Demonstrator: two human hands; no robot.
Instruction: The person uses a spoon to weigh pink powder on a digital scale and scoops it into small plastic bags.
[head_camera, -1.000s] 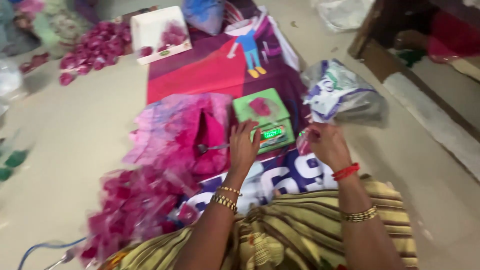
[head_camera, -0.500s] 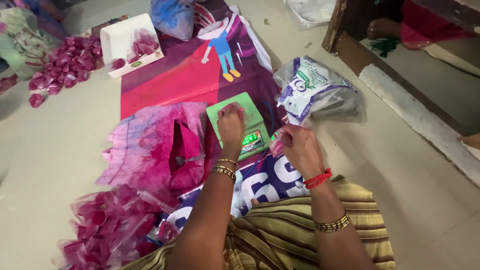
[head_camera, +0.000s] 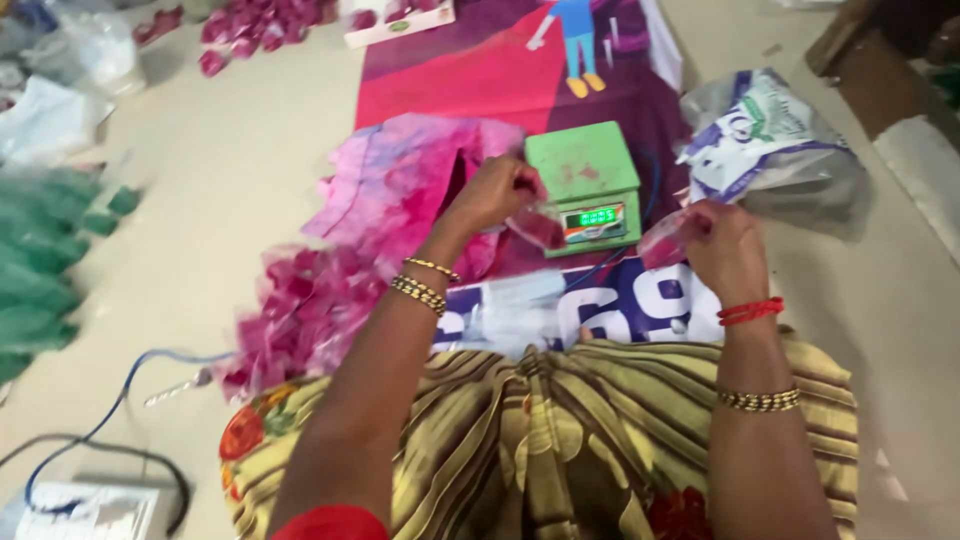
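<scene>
A small green weighing scale (head_camera: 583, 185) with a lit green display stands on a printed banner (head_camera: 480, 85) spread on the floor; all places below are given from this scale.

Just at the left front corner of the scale, the left hand (head_camera: 495, 190) is closed around a small clear pouch with pink content (head_camera: 538, 228). The fingers are curled and they grasp the pouch, which hangs a little below the hand and touches or almost touches the edge of the scale. To the right front of the scale, the right hand (head_camera: 722, 245) holds another small pink pouch (head_camera: 662, 240) between its bent fingers; the picture is blurred here, so the exact grip cannot be told.

To the left of the scale lies a large pink plastic bag (head_camera: 400, 185), open. In front of it and further left, a heap of filled pink pouches (head_camera: 300, 310) lies on the floor. To the right of the scale is a crumpled white and blue plastic bag (head_camera: 770, 140). Well behind the scale, a white tray (head_camera: 400, 18) and more pink pouches (head_camera: 260, 25) are seen. Far to the left are green packets (head_camera: 40, 250), blurred.
</scene>
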